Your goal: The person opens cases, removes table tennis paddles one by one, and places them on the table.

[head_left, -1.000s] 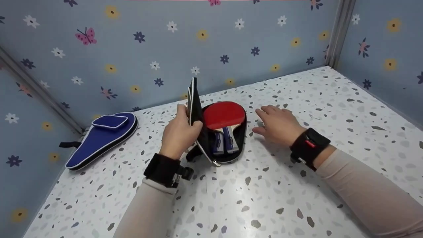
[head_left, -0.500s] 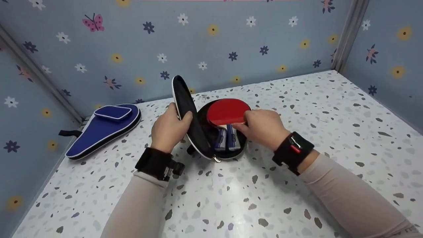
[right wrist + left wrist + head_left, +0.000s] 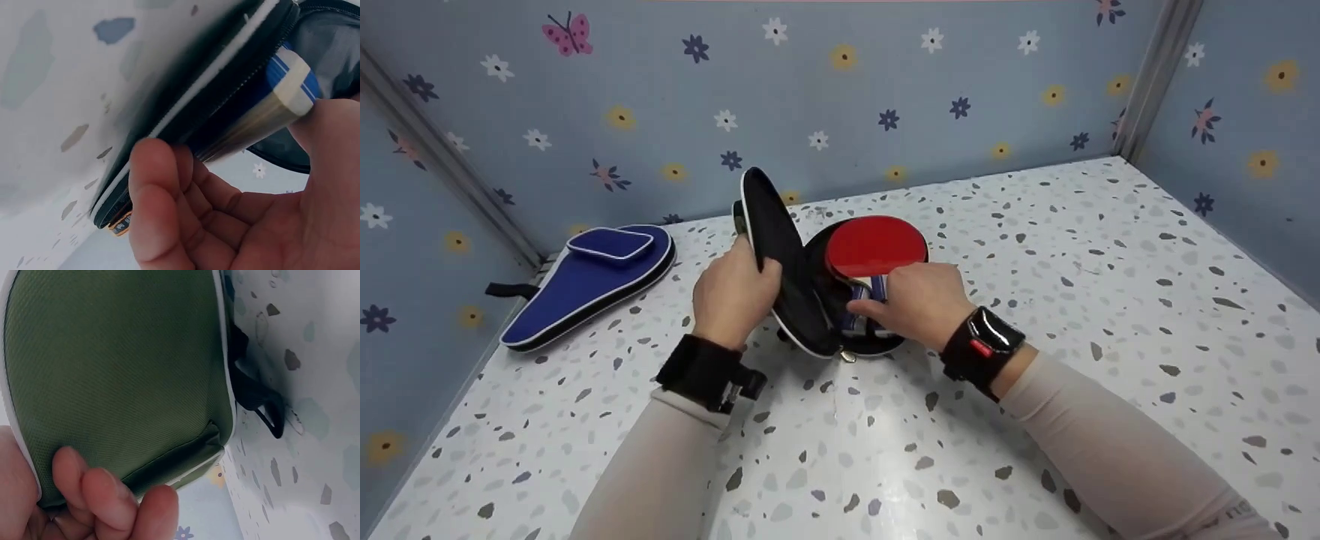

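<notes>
An open paddle case lies on the speckled table. My left hand grips its raised lid, black inside and green outside, with fingers curled over the white-piped edge. A red-faced paddle lies in the case's lower half. My right hand curls round the blue-and-white paddle handle. In the right wrist view the handle end sits against the case's zipped rim, with my fingers wrapped beneath. How many paddles lie inside cannot be told.
A shut blue paddle case with a black loop lies at the far left by the wall. A black strap hangs from the open case. Flowered blue walls close in the table at the back and both sides.
My right hand left the table on the right, moved onto the case and closed round the paddle handle. The lid has tipped further left, more open, still in my left hand.
</notes>
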Demonstrator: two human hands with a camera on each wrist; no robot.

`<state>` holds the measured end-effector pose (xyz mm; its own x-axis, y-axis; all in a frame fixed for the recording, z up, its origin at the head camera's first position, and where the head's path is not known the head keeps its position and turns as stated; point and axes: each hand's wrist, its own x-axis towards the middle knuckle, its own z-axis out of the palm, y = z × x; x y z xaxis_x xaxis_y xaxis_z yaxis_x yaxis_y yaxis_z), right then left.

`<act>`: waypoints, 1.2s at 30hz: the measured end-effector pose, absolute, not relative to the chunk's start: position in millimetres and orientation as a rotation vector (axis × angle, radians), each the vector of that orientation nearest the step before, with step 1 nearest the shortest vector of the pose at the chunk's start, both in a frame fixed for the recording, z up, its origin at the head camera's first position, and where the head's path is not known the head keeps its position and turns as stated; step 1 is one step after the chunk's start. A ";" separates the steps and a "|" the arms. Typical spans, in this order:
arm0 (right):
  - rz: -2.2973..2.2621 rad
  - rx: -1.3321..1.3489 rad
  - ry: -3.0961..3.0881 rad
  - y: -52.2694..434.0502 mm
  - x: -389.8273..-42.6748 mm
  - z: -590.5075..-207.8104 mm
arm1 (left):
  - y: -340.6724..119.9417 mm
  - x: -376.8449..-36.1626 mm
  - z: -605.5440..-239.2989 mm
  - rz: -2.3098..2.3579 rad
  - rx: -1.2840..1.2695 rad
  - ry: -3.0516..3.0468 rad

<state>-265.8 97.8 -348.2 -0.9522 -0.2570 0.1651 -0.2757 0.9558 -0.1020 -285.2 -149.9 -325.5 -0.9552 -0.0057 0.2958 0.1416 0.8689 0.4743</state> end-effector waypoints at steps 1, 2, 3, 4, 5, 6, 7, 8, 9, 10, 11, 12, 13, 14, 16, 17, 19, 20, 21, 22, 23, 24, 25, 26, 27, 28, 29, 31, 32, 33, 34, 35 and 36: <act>0.176 0.407 -2.953 97.7 -265.9 -348.7 | -150.3 -284.9 -326.1 -0.723 -0.103 -2.750; 0.168 0.407 -2.955 97.8 -266.0 -349.1 | -150.4 -284.5 -326.4 -0.719 -0.102 -2.750; 0.163 0.406 -2.955 98.1 -266.1 -349.3 | -150.6 -284.2 -326.4 -0.717 -0.101 -2.752; 0.163 0.406 -2.955 98.6 -266.1 -349.3 | -150.6 -284.1 -326.3 -0.715 -0.100 -2.753; 0.163 0.402 -2.959 99.3 -266.1 -349.6 | -150.5 -284.1 -326.0 -0.713 -0.100 -2.754; 0.166 0.396 -2.960 100.1 -266.2 -349.8 | -150.4 -284.2 -325.7 -0.711 -0.102 -2.754; 0.167 0.394 -2.960 100.3 -266.3 -349.8 | -150.9 -284.1 -325.3 -0.710 -0.101 -2.754; 0.165 0.390 -2.961 100.5 -266.2 -349.8 | -151.3 -284.2 -325.0 -0.709 -0.100 -2.755; 0.162 0.388 -2.958 100.8 -266.3 -350.0 | -151.6 -284.4 -324.8 -0.708 -0.100 -2.755; 0.159 0.384 -2.956 100.9 -266.2 -350.3 | -151.7 -284.5 -324.7 -0.706 -0.100 -2.757; 0.153 0.384 -2.950 101.0 -266.0 -350.8 | -151.7 -284.6 -324.6 -0.704 -0.102 -2.759; 0.152 0.389 -2.940 101.1 -265.7 -351.3 | -151.6 -284.7 -324.7 -0.705 -0.100 -2.762; 0.151 0.397 -2.931 101.1 -265.5 -352.1 | -151.4 -284.8 -324.8 -0.706 -0.097 -2.766; 0.153 0.403 -2.927 101.2 -265.4 -352.8 | -151.0 -284.7 -324.8 -0.707 -0.095 -2.769; 0.168 0.410 -2.925 101.5 -265.1 -353.9 | -150.2 -284.6 -324.8 -0.718 -0.086 -2.776; 0.178 0.412 -2.926 101.9 -265.3 -354.2 | -149.8 -284.5 -324.9 -0.726 -0.081 -2.779; 0.192 0.401 -2.946 102.9 -265.7 -354.0 | -148.9 -284.5 -325.1 -0.744 -0.074 -2.785; 0.197 0.392 -2.957 103.6 -265.8 -353.6 | -148.4 -284.4 -325.3 -0.752 -0.073 -2.786; 0.198 0.386 -2.962 104.3 -266.0 -353.0 | -148.1 -284.5 -325.6 -0.760 -0.070 -2.788; 0.200 0.380 -2.965 105.2 -266.3 -352.6 | -147.7 -284.6 -325.7 -0.763 -0.069 -2.788; 0.200 0.375 -2.969 106.0 -266.6 -352.3 | -147.5 -284.4 -325.9 -0.764 -0.070 -2.789; 0.198 0.372 -2.972 106.9 -266.7 -352.1 | -147.3 -284.3 -326.1 -0.763 -0.072 -2.787; 0.201 0.371 -2.971 107.8 -267.0 -352.1 | -147.3 -284.1 -326.4 -0.760 -0.076 -2.785; 0.198 0.373 -2.966 108.6 -267.2 -352.3 | -147.2 -283.8 -326.5 -0.756 -0.082 -2.782; 0.191 0.377 -2.962 109.2 -267.2 -352.6 | -147.0 -283.5 -326.8 -0.750 -0.088 -2.778; 0.189 0.376 -2.959 109.7 -267.1 -353.1 | -146.8 -283.2 -327.1 -0.743 -0.097 -2.774; 0.185 0.376 -2.957 110.2 -267.1 -353.8 | -146.6 -282.9 -327.4 -0.738 -0.105 -2.769; 0.171 0.370 -2.949 111.3 -267.2 -355.0 | -146.0 -282.5 -327.8 -0.730 -0.116 -2.763; 0.163 0.362 -2.946 111.8 -267.4 -355.4 | -145.6 -282.4 -327.8 -0.726 -0.117 -2.760; 0.155 0.351 -2.946 112.7 -267.8 -355.7 | -145.2 -282.4 -327.8 -0.727 -0.116 -2.760; 0.149 0.337 -2.947 113.8 -268.4 -355.9 | -145.0 -282.3 -327.7 -0.730 -0.114 -2.759; 0.141 0.326 -2.949 115.1 -269.1 -355.8 | -144.7 -282.4 -327.6 -0.733 -0.111 -2.760; 0.136 0.313 -2.955 116.3 -269.7 -355.7 | -144.5 -282.4 -327.4 -0.736 -0.107 -2.761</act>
<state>-269.7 116.3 -355.7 -0.9642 -0.2000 0.1743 -0.2152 0.9739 -0.0725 -282.4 -144.5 -327.4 -0.9577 -0.0005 0.2876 0.1427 0.8675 0.4766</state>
